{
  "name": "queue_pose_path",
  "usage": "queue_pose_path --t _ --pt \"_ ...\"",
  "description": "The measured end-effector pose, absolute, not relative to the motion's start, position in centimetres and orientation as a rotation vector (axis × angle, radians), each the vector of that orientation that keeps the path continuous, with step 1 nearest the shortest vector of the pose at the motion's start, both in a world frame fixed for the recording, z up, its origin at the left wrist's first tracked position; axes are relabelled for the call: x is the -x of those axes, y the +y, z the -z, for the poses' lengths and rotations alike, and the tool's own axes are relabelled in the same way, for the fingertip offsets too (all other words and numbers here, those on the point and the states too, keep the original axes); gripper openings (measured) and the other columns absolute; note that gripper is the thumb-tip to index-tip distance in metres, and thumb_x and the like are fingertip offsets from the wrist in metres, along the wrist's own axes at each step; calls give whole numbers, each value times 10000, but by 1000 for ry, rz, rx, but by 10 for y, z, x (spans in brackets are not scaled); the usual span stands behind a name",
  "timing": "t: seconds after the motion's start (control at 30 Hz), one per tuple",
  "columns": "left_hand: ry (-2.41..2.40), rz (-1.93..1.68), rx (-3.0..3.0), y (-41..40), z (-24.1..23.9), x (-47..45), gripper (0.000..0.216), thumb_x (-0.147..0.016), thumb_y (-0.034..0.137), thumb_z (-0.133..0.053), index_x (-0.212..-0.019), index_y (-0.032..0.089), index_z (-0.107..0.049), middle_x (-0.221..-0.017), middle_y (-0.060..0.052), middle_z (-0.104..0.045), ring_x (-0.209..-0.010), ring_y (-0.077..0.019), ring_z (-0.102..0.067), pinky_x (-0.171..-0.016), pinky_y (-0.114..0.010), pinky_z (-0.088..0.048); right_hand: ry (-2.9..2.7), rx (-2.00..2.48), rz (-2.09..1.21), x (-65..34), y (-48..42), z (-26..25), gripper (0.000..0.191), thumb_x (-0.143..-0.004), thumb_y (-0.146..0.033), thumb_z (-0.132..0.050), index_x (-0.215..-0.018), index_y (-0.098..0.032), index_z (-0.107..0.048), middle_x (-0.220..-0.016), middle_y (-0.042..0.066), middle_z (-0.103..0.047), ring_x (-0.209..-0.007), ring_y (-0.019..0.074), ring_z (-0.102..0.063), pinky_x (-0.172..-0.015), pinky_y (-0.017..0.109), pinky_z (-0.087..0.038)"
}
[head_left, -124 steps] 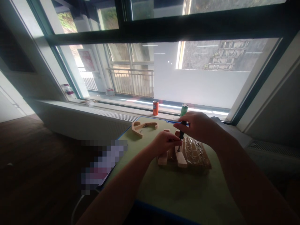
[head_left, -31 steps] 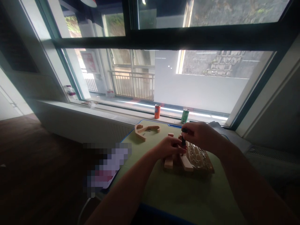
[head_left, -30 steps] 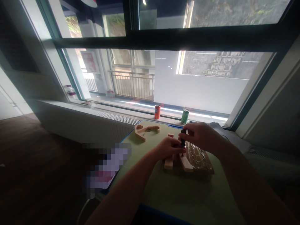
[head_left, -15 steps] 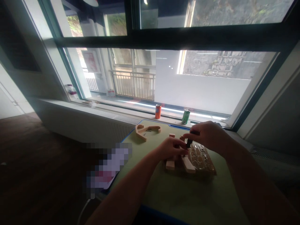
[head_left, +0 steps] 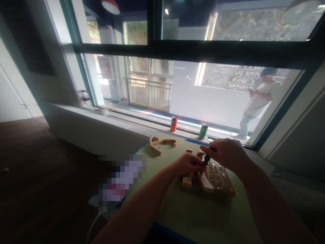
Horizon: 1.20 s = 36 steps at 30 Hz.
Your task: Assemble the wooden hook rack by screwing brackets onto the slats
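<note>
My right hand (head_left: 225,149) grips a black-handled screwdriver (head_left: 207,160), tilted with its lower end down among wooden parts. Close to that lower end, the fingers of my left hand (head_left: 188,164) are bent together, and what they pinch is hidden. Under and beside the left hand lie a pale wooden bar (head_left: 206,184) and a shorter wooden block (head_left: 187,182). Right of them rests a clear plastic tray (head_left: 220,179) with small shiny bits, probably hardware. Curved wooden pieces (head_left: 155,148) sit apart at the table's far left corner.
The pale green tabletop (head_left: 188,213) has a blue edge. An orange can (head_left: 173,124) and a green can (head_left: 203,131) stand on the windowsill behind it. A radiator (head_left: 101,132) runs along the wall at left. A person (head_left: 262,98) is visible beyond the glass.
The view has shifted, so most things sit slightly lower and farther right. A person has come into sight outside at right. Both hands keep their places at the wooden parts.
</note>
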<state>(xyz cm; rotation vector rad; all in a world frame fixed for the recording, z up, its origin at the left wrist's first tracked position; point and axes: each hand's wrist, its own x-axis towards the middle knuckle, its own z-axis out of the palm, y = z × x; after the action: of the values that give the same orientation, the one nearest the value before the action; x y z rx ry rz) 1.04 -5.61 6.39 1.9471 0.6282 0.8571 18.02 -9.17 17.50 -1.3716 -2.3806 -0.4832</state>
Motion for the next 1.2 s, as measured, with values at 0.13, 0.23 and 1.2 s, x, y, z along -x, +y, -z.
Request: queue_pose_path --t 0.13,0.23,1.2 --pt "633 -846 -1907 -55 -62 -8 317 -690 389 -622 -895 156 -686 -823 -40 -669 -772 -151 -589 -703 -234 -444 -2428 1257 280 -173 -93 -170 339 -796 -489 -443 -772 -203 -622 -687 26 -612 -560 132 -516 -512 242 -328" --pt "608 -772 -1908 -59 -68 -3 280 -701 346 -617 -894 156 -688 -845 -46 -671 -789 -150 -586 -717 -233 -440 -2481 1251 173 -166 -98 -167 311 -807 -456 -442 -717 -199 -592 -626 15 -590 -530 126 -500 -494 238 -323" --pt "1443 -1359 -1941 -26 -39 12 364 -793 390 -420 -795 123 -668 -734 -60 -663 -665 -140 -565 -624 -225 -363 -1071 1191 -1002 -220 -90 -41 233 -701 -380 -450 -613 -177 -523 -903 59 -643 -693 169 -579 -577 271 -465"
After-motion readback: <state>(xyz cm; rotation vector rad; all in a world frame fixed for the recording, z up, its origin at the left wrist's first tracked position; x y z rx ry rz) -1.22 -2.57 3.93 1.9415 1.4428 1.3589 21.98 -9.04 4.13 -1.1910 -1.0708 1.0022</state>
